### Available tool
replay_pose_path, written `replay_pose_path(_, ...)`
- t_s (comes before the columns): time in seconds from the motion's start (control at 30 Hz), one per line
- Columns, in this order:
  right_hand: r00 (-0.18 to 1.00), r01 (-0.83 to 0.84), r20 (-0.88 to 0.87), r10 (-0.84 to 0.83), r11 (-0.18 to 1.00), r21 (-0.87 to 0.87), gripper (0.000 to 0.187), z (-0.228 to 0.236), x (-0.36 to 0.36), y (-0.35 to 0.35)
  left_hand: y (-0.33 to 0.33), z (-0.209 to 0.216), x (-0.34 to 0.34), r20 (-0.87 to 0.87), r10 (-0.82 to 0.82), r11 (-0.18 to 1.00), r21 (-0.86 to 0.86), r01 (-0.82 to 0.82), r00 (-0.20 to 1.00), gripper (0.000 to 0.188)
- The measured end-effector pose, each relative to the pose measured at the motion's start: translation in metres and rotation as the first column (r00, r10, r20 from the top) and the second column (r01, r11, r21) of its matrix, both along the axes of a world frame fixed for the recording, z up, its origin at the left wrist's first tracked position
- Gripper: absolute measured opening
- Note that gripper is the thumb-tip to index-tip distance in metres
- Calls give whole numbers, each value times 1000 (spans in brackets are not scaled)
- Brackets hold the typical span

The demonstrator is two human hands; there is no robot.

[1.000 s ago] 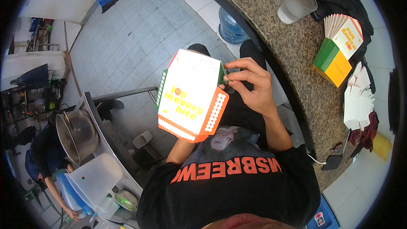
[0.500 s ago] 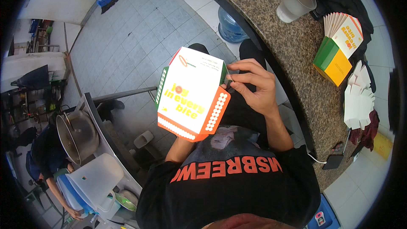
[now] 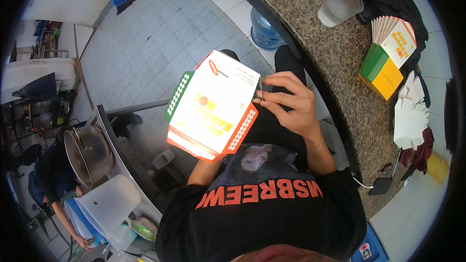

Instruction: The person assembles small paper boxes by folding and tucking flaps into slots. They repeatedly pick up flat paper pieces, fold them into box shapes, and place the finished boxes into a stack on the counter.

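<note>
A white cardboard food carton (image 3: 216, 102), with red and green scalloped flaps and yellow print, is held tilted in front of my lap. My right hand (image 3: 291, 104) is at its right edge, thumb and fingers pinching a small flap there. My left forearm (image 3: 204, 172) comes up beneath the carton's lower edge. The carton hides my left hand, so its fingers do not show.
On the granite counter (image 3: 310, 29) at right stand a clear plastic cup (image 3: 341, 5), nested printed cartons (image 3: 386, 60) and folded white cartons (image 3: 411, 116). Blue water jugs (image 3: 264, 31) sit under it. At left, a person's arm (image 3: 65, 221) is near plastic bins and a large pot (image 3: 94, 157).
The carton has shifted left and tilted a little, its printed face now catching more glare. My right hand stays on its right edge and has moved slightly down.
</note>
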State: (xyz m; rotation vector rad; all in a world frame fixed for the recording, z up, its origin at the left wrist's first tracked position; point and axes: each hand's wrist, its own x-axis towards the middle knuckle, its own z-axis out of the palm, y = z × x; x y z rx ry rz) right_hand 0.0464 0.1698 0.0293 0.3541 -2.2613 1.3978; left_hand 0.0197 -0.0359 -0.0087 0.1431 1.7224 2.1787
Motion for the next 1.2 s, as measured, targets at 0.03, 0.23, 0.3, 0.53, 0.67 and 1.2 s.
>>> replay_pose_path(0.03, 1000, -5, -2, 5, 1000, 0, 20, -1, 0, -1, 0, 0, 0, -1, 0, 1000, -4, 0, 1000, 39)
replay_pose_path(0.23, 999, 30, -37, -30, 1000, -4, 19, -3, -3, 0, 4, -4, 0, -12, -2, 1000, 5, 2, 1000, 40)
replay_pose_path(0.3, 996, 55, -70, -51, 997, 55, 20, 0, -4, -1, 4, -4, 0, -20, -8, 1000, -5, 7, 1000, 40)
replay_pose_path(0.53, 989, 95, -128, -71, 977, 189, 25, 4, -2, -1, -1, -2, 5, -26, -17, 999, -29, 16, 1000, 41)
replay_pose_path(0.67, 992, 82, -109, -61, 975, 205, 24, 5, -1, 0, -5, 4, 7, -41, -46, 996, -81, 43, 998, 42)
replay_pose_path(1.2, 999, -4, 45, 11, 990, -142, 33, -20, -6, -14, 1, -31, -4, -608, -227, 788, -574, -223, 761, 45)
